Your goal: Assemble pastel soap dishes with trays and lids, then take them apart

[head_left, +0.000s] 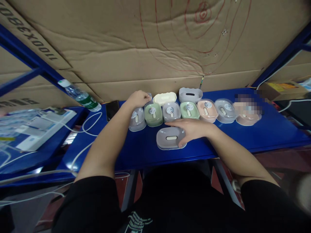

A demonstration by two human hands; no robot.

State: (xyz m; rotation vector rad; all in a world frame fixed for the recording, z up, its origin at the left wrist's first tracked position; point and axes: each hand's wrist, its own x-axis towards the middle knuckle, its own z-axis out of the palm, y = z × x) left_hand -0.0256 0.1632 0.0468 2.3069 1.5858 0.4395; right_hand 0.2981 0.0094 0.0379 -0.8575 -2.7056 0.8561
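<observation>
My right hand (195,131) grips the right end of a grey oval soap box (165,142), thumb at its front and fingers along its back. A cream-coloured bar shows in the middle of this box. My left hand (139,99) reaches behind the row, its fingers closed at a see-through greyish piece that is mostly hidden. Between the hands stands a row of similar boxes with clear covers and round stickers: a grey one (137,124), a green one (154,119), another grey one (171,116) and several more to the right.
Behind the row sit a cream tray (164,99) and a grey slotted tray (190,97). A water bottle (82,97), a dark phone (112,110) and white cables (85,124) lie at the left. Cardboard (116,48) walls the back of the blue table (143,153).
</observation>
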